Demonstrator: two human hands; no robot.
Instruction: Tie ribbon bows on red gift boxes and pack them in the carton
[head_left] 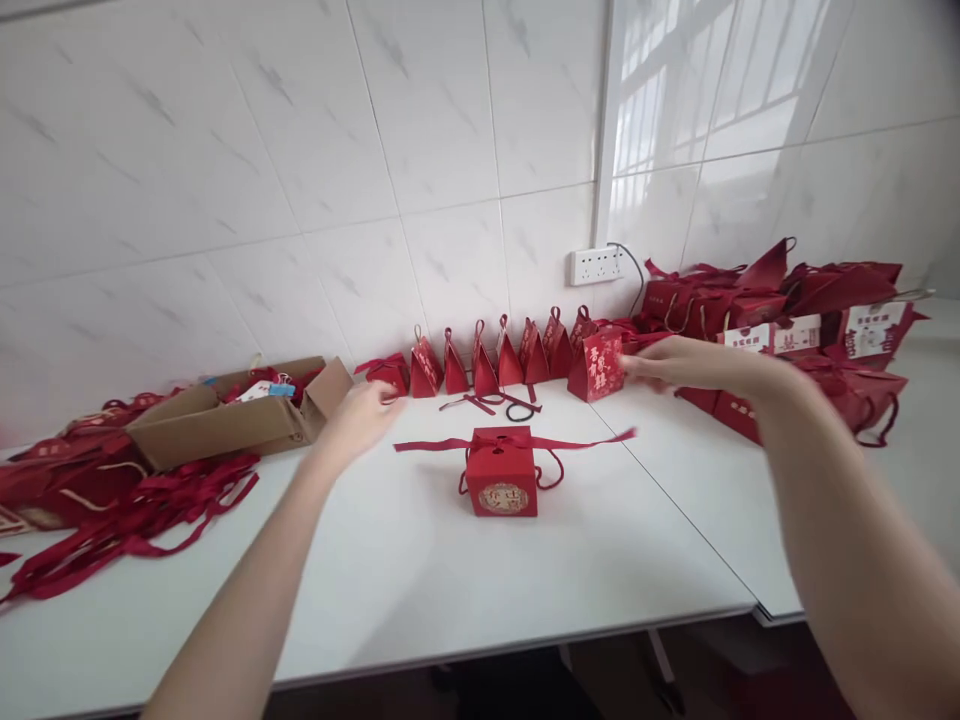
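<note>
A small red gift box (502, 480) with a gold emblem stands in the middle of the white table (420, 580). A red ribbon (585, 440) is tied on its top, and the two ends lie stretched out to left and right. My left hand (360, 415) hovers beyond the ribbon's left end, its fingers loosely curled and blurred. My right hand (675, 365) is out to the right, above the ribbon's right end, fingers stretched toward a red box with gold characters (596, 365). Neither hand visibly grips the ribbon.
A row of several folded red boxes (495, 365) lines the tiled wall. A brown cardboard box (225, 420) and a heap of red ribbons (127, 510) lie at the left. Piled red bags (795, 310) fill the right. A wall socket (596, 265) sits behind.
</note>
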